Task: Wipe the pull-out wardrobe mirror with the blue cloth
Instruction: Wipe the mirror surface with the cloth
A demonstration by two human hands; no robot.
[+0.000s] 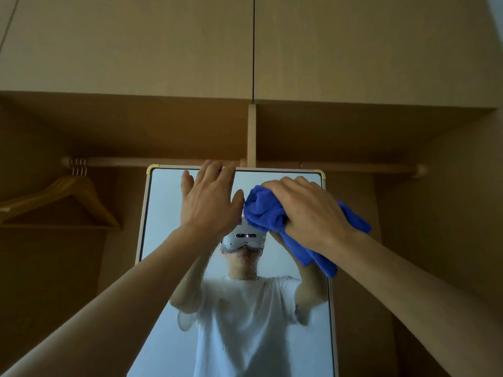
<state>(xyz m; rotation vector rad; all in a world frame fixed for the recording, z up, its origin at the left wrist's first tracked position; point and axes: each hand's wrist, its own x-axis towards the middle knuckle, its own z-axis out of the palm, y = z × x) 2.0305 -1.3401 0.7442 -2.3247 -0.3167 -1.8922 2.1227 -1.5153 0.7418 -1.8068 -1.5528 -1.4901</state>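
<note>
Bracing the mirror [163,219] falls to the left hand [206,205], which lies spread and flat on the upper glass, fingers straight, their tips reaching the top edge of the pale frame [272,170]. The mirror stands pulled out in front of the open wardrobe, just below the hanging rail [130,161], with wooden hangers [62,197] off to the left.

The right hand [315,213] curls its fingers round the blue cloth [266,210], bunched into a wad and pressed on the glass near the top right corner. A loose tail hangs below the wrist.

The cloth is soft, light and plush, so it will take any shape. It probably works best gathered under the palm with a broad face on the glass and the tail tucked in. The mirror is stiff, smooth and fragile, and on its slide it likely gives under a push. The frame is the safer place to steady it, since a palm on glass leaves prints. Lower down the surface seems speckled with droplets, though the view is too dim to be sure.
</note>
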